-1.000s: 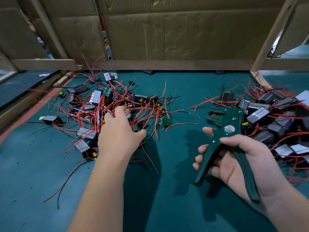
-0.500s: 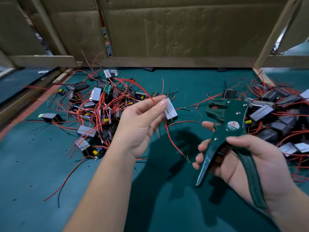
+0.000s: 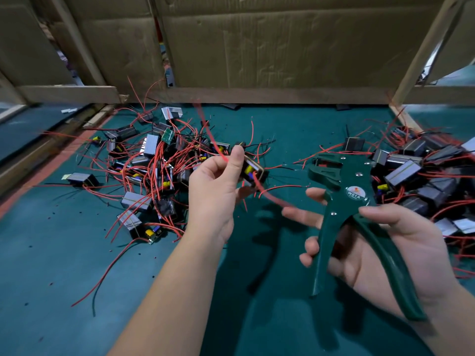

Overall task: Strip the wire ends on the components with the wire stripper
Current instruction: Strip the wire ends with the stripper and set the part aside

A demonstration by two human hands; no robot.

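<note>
One component [image 3: 253, 172] pinched in left hand [image 3: 213, 191], wire stripper [image 3: 344, 201] held handles-apart in right hand [image 3: 385, 253], wire [image 3: 270, 197] not yet in jaws; 10 o'clock pile [image 3: 151, 150] likely pending.

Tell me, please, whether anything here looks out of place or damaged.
Nothing looks damaged. Components lie tangled in a left pile and a right pile, red wires sprawling over the green mat. The left hand holds one component, the right hand the wire stripper.
</note>
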